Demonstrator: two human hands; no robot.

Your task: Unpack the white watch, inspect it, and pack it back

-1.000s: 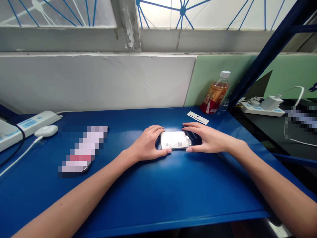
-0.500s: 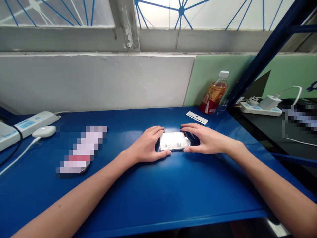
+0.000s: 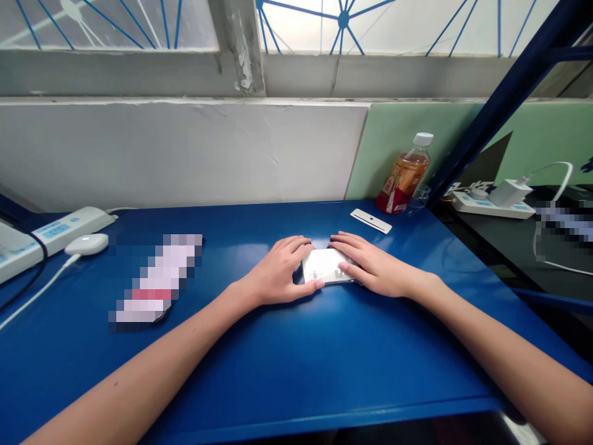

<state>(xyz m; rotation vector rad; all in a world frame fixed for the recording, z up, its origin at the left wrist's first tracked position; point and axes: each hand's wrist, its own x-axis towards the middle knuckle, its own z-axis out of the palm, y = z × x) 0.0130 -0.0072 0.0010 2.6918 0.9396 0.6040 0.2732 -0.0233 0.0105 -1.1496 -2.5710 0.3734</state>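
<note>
A flat, phone-sized dark slab with a bright white top, seemingly a phone (image 3: 322, 262), lies crosswise on the blue table between my hands. My left hand (image 3: 283, 270) is wrapped round its left end, thumb along the near edge and fingers at the far edge. Over the right end lies my right hand (image 3: 377, 262), its thumb pressed on the white top and its fingers reaching to the far edge. That end is hidden under the palm. Faint grey marks show on the white surface, too small to read.
A pixelated phone-like slab (image 3: 160, 278) lies to the left, near a white mouse-shaped thing (image 3: 88, 243) on a cable and a power strip (image 3: 60, 232). Behind my right hand are a white card (image 3: 370, 221) and a drink bottle (image 3: 404, 179). A blue post (image 3: 491, 111) rises at right.
My right hand has slid left over the phone's right end, covering the dark part that showed there. Its thumb has moved from the near edge onto the white top. The left hand keeps its hold.
</note>
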